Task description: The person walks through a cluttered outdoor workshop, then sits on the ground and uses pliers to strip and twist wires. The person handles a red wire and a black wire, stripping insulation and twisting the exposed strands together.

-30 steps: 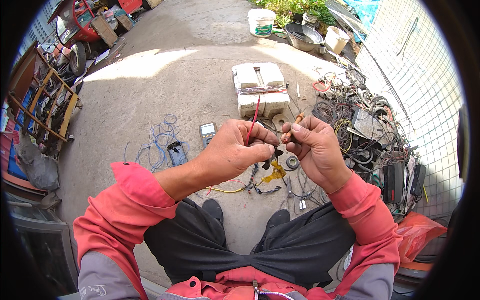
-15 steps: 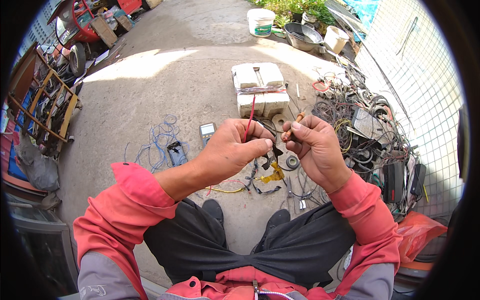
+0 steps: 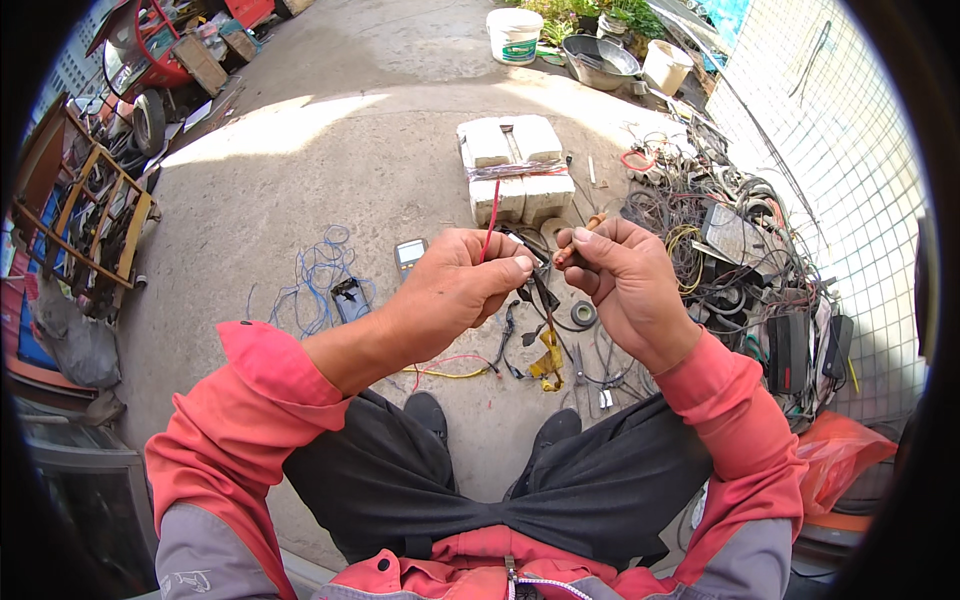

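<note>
Above concrete floor [image 3: 300,190]: left hand [image 3: 458,278], fingers clasping red wire [image 3: 492,218]; right hand [image 3: 627,280], fingers pinching orange-brown rod [image 3: 564,255]; digital multimeter [image 3: 410,252], black tape roll [image 3: 583,313] lying below.

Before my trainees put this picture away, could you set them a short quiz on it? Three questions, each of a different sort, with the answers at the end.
1. Open question: what does the right hand hold?
2. True or false: a red wire sticks up from the left hand.
3. Multiple choice: on which side of the person does the large heap of dark cables lie?
a) left
b) right
c) between the feet

Key
1. A slim orange-brown piece, pinched between thumb and fingers; just what it is cannot be told.
2. True.
3. b
</note>
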A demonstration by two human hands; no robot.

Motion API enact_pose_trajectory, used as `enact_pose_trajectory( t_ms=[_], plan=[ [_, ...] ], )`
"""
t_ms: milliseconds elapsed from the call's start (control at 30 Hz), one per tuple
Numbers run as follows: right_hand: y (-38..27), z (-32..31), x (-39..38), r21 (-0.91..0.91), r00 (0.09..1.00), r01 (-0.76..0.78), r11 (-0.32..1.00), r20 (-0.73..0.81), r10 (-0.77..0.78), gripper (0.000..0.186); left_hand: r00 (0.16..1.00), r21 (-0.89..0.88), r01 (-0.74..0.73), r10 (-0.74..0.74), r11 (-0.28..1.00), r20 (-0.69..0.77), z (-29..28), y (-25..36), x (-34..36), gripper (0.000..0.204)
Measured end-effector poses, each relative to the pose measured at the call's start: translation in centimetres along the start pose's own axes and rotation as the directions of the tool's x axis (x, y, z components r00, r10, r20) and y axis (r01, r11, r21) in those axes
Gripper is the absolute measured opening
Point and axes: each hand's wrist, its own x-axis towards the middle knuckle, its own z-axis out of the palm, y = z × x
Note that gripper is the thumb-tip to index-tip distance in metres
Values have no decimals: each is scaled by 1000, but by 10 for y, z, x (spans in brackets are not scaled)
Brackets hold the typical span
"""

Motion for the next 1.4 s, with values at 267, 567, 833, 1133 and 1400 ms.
enact_pose_trajectory(
  t_ms=[267,567,833,1133,1400],
  plan=[
    [0,0,0,-11,1000,0,1000,-6,0,8,999,-70,38,-37,997,18,-3,-4,2,14],
    [0,1,0,-38,1000,3,999,-20,-4,10,999,16,-7,6,1000,40,-2,-1,0,15],
    [-1,-2,0,-23,1000,17,1000,0,-17,9,996,159,-90,89,983,10,1,1,0,20],
    [-1,-3,1,-16,999,29,999,21,-28,9,990,172,-140,137,975,31,-1,-1,-1,18],
    [-3,-3,0,-20,998,50,999,49,-49,8,991,185,-135,131,973,34,0,1,-2,17]
  ],
)
